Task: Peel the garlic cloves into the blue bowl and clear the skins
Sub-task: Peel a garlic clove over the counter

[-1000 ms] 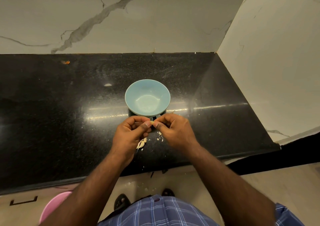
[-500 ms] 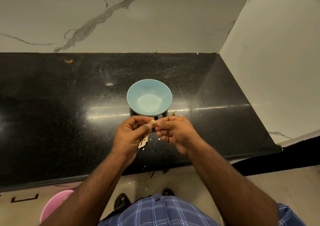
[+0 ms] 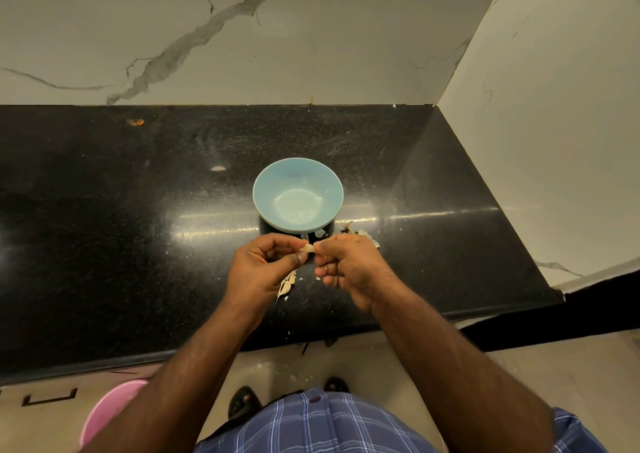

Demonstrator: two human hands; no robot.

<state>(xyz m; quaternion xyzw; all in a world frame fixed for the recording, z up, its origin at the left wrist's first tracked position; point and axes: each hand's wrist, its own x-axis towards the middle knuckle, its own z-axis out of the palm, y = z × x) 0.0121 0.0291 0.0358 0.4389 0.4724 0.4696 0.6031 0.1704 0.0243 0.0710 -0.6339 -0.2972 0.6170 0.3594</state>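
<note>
Fingers [image 3: 302, 257] of both hands pinch one garlic clove [image 3: 307, 248] just in front of the blue bowl [image 3: 298, 194]. Pulling the skin off gently would let scraps fall on the tabletop [image 3: 138, 227], not the bowl.

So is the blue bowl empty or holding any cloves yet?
Empty: the blue bowl shows only bare glaze inside; the one clove is between both hands.

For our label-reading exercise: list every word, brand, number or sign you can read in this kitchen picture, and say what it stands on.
None: no readable text anywhere.
The round light-blue bowl is plain.
The speckled black stone counter carries no lettering.
The white marble-veined wall shows only veins.
The blue checked shirt has no print.
</note>
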